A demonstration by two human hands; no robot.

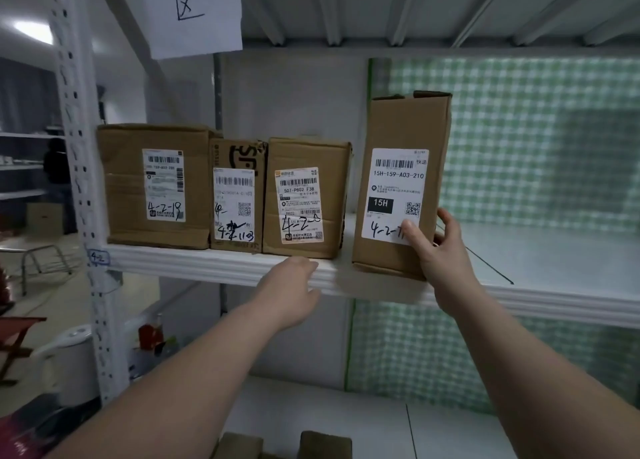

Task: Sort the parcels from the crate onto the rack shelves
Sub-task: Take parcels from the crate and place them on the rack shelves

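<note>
- Cardboard meets the thumb on its label; the right hand grips the tall parcel, upright at the shelf front edge.
- Left hand, arm outstretched, is at the shelf lip, fingers relaxed, holding nothing.
- Three parcels stand just left.

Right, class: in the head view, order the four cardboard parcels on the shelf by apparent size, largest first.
Unranked top: tall parcel in the right hand and leftmost parcel, similar, the tall one nearer the camera.
Then: third parcel from left.
Smallest: narrow black-printed parcel.
</note>
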